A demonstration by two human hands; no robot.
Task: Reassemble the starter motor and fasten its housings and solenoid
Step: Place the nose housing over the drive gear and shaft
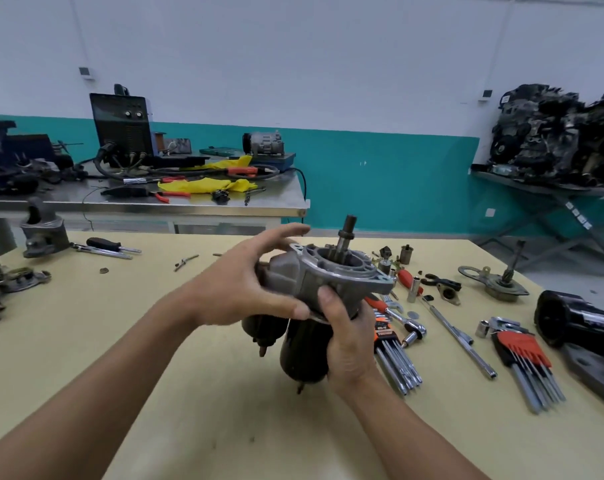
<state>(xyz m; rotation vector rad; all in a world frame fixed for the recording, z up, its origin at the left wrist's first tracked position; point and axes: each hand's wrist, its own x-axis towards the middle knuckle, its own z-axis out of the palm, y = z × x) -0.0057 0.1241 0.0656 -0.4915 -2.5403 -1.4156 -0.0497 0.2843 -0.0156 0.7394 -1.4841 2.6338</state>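
Two hands carry the work at centre frame. The left hand (255,282) grips the starter motor (328,306) from the left, with the thumb laid along the underside of the grey casting and the fingers reaching over its top, the uppermost nearly straight. The right hand (349,344) clasps it from lower right, thumb planted upright on the flange of the drive-end housing (349,275). Its other fingers pass behind the black yoke (304,358), out of sight. The unit is held clear of the table (155,375), nose up, with the pinion shaft (348,233) standing out of the housing bore. The solenoid (264,325) hangs beside the yoke at lower left.

Assessment: the housing appears seated on yoke and solenoid. Whether any through bolts or solenoid screws are fitted cannot be told from this angle. The step in hand is judged to be seating and aligning the housing before fastening.

Recommendations:
- Press square on the flange so the joint closes evenly all round.
- Check the seam for a gap before any fastener goes in.
- Line up bolt holes by turning the housing, not by forcing it.
- Bear the weight low on the yoke, and set the unit down on the table for tightening.

The ratchet (409,323), hex key set (397,358) and extension bar (456,336) lie just right of the hands. A second black motor body (577,323) sits at the right edge, well apart; its parts should not be mixed in
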